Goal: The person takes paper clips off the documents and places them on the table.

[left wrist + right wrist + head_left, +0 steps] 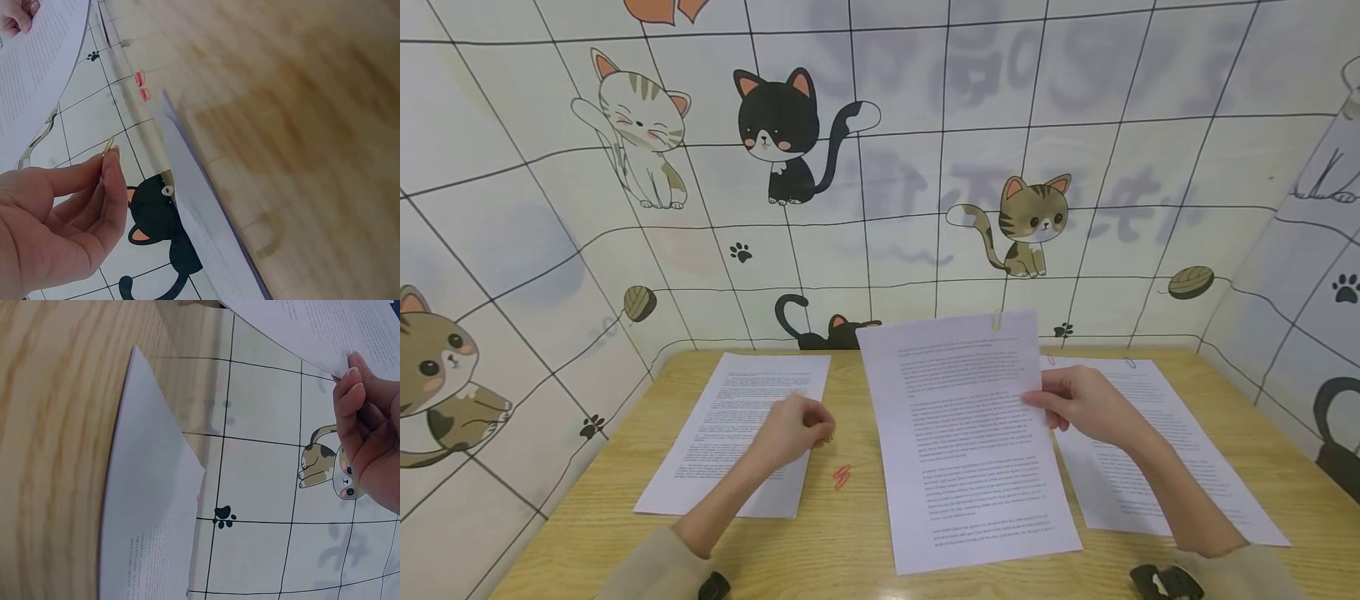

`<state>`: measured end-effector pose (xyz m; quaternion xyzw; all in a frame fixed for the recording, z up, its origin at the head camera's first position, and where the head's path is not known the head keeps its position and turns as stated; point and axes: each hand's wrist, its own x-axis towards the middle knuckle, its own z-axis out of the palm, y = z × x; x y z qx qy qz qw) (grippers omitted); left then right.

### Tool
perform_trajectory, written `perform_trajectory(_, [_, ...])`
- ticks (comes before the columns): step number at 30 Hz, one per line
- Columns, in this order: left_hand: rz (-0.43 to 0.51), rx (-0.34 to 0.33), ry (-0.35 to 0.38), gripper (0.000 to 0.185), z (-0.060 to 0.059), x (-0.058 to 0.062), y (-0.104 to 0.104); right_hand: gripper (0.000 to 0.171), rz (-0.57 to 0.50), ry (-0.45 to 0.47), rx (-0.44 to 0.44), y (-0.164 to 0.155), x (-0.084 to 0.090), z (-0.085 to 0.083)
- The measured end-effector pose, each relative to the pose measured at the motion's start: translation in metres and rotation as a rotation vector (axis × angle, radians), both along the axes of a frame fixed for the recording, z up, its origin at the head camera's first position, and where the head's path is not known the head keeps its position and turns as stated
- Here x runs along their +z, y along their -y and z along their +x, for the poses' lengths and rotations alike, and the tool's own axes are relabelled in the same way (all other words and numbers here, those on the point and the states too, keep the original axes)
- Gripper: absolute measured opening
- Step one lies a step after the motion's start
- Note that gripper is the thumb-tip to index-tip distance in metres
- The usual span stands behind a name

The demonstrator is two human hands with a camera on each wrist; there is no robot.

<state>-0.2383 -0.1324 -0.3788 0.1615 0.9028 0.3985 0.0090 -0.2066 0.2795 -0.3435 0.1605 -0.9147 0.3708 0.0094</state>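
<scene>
My right hand (1086, 404) pinches the right edge of a printed sheet (962, 450), held up off the table. A pale yellowish paper clip (997, 320) sits on that sheet's top edge, toward its right corner. Between the thumb and fingertips of my left hand (793, 429) is a small yellow paper clip (108, 146), clearest in the left wrist view. This hand is above the right side of the left paper stack (730, 442). Red paper clips (842, 476) lie on the table just beyond it. In the right wrist view, the right hand (369, 425) grips the sheet's edge between thumb and fingers.
At the right lies another paper stack (1157, 467), partly under the right forearm, with a red clip (1051, 361) and a blue clip (1131, 363) on its top edge. The wooden table (850, 550) ends at a cat-patterned cloth wall (895, 183) behind and at both sides.
</scene>
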Motion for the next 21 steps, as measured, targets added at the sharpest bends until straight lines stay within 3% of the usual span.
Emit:
perform_trajectory(10, [-0.109, -0.11, 0.033, 0.01, 0.0006, -0.0068, 0.0033, 0.01, -0.008, 0.003, 0.003, -0.0017, 0.001, 0.0002])
perform_trajectory(21, [-0.133, -0.117, 0.084, 0.009, 0.0053, -0.0053, 0.0033, 0.013, -0.011, 0.014, -0.003, -0.0018, 0.0012, 0.0009])
